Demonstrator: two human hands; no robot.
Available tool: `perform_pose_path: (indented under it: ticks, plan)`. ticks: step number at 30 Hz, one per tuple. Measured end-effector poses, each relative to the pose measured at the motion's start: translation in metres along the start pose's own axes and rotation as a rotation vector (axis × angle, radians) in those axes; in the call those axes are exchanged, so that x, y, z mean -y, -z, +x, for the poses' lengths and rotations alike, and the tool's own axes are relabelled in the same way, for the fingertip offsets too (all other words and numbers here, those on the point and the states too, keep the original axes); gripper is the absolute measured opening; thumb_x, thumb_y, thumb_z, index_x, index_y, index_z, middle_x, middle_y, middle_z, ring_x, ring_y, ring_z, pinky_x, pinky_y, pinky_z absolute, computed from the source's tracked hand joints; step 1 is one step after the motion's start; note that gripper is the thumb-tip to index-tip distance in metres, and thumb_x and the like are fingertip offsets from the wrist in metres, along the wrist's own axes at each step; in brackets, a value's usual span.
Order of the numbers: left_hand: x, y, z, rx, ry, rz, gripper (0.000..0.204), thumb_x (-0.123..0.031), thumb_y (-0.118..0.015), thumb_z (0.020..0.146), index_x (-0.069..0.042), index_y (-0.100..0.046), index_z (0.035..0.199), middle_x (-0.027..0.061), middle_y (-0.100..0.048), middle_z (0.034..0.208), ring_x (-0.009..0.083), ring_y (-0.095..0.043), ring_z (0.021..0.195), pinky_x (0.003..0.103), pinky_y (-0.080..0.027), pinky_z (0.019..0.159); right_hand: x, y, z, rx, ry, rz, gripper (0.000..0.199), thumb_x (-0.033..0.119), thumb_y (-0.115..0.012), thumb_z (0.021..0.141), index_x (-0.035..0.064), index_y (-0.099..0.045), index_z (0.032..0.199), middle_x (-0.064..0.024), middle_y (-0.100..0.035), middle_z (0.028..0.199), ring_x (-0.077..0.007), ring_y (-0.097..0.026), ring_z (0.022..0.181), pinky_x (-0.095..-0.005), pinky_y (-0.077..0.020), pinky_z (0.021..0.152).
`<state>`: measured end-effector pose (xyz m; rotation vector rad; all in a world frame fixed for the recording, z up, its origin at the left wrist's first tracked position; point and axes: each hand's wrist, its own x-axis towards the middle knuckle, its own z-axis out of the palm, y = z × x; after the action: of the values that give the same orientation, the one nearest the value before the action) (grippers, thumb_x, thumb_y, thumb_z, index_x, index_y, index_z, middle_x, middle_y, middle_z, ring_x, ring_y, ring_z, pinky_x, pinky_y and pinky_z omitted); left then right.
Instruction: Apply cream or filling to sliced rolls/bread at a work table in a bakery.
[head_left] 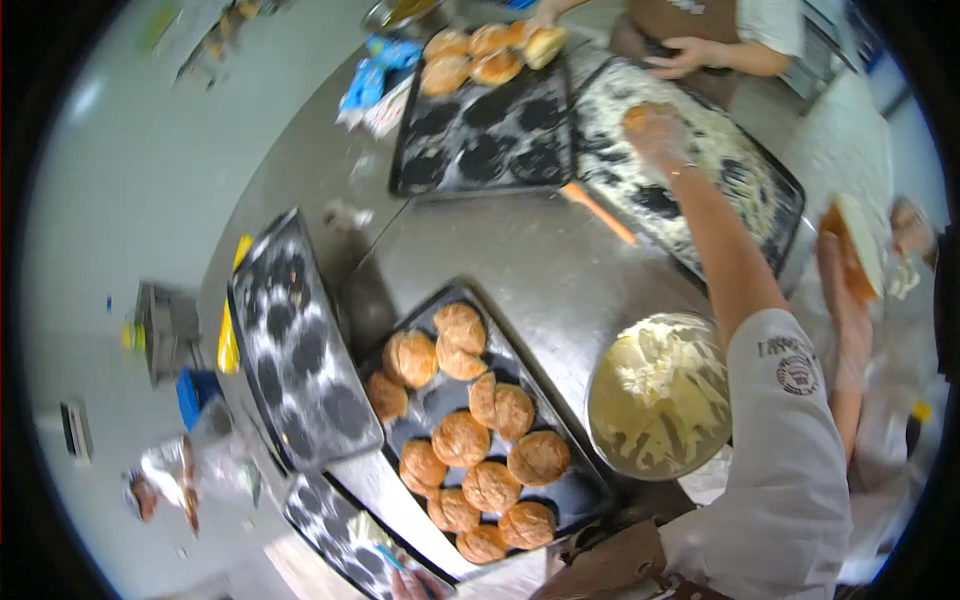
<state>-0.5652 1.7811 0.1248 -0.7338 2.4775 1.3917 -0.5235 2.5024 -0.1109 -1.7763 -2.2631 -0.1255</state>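
Observation:
My right hand (658, 140), in what looks like a thin clear glove, reaches out over a dark tray spread with white powder (740, 200). Its fingers close on a golden bun (634, 117), partly hidden by the hand. At the lower edge my left hand (412, 585) shows only in part, gripping a blue-handled spatula (386, 553). White cream (370, 532) lies at the spatula's tip, over a greased dark tray (325, 530). Between my arms stands a steel bowl of pale cream (660, 400), and left of it a tray of baked buns (478, 372), several of them cut.
A co-worker's hand (832, 262) at right holds a cream-covered bun half (856, 245). Across the table another person's hand (685, 55) shows near a tray with several buns (490, 160). An orange-handled spatula (600, 212) and an upturned-edge tray (305, 350) lie on the metal table (450, 240).

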Motion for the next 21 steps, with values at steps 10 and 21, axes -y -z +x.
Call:
perform_pose_path:
  ticks: [10, 21]
  plan:
    - [0.029, 0.006, 0.043, 0.2, -0.269, 0.011, 0.034, -0.016, -0.056, 0.098, 0.005, -0.06, 0.125, -0.0035, -0.05, 0.066, 0.0028, -0.04, 0.052, 0.018, -0.028, 0.046, 0.015, -0.004, -0.052, 0.442, 0.868, -0.606, 0.049, 0.034, -0.048, 0.099, 0.0204, -0.042, 0.146, -0.0161, -0.039, 0.15, -0.0312, -0.04, 0.136, -0.0468, -0.0305, 0.112]
    - [0.146, -0.032, 0.119, 0.813, -0.02, -0.182, 0.032, -0.007, -0.053, 0.097, -0.002, -0.056, 0.128, 0.0037, -0.066, 0.1, 0.0093, -0.06, 0.072, 0.023, -0.045, 0.057, 0.167, 0.243, -0.44, 1.051, 0.516, 1.199, 0.044, 0.033, -0.058, 0.097, 0.0056, -0.056, 0.131, -0.0093, -0.064, 0.121, -0.0215, -0.059, 0.112, -0.0355, -0.045, 0.1]
